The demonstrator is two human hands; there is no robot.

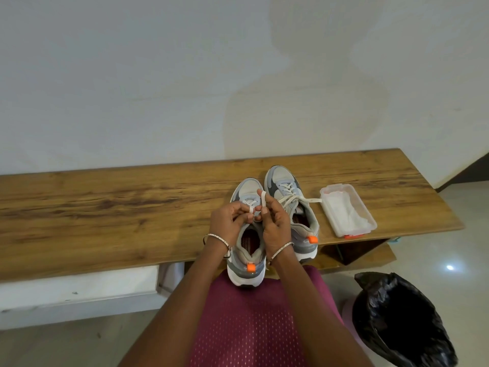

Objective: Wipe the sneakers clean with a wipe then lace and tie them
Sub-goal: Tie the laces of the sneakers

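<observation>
Both hands, left hand (pixel 229 221) and right hand (pixel 274 221), are pinching white lace (pixel 264 198) ends over the near sneaker (pixel 247 250), which is sitting on the wooden desk (pixel 105 213) by a white wall (pixel 158 75).

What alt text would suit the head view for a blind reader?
The left hand and right hand pinch a white lace above the nearer grey sneaker on a wooden bench. The second sneaker, already laced, stands beside it, near a clear box of wipes.
</observation>
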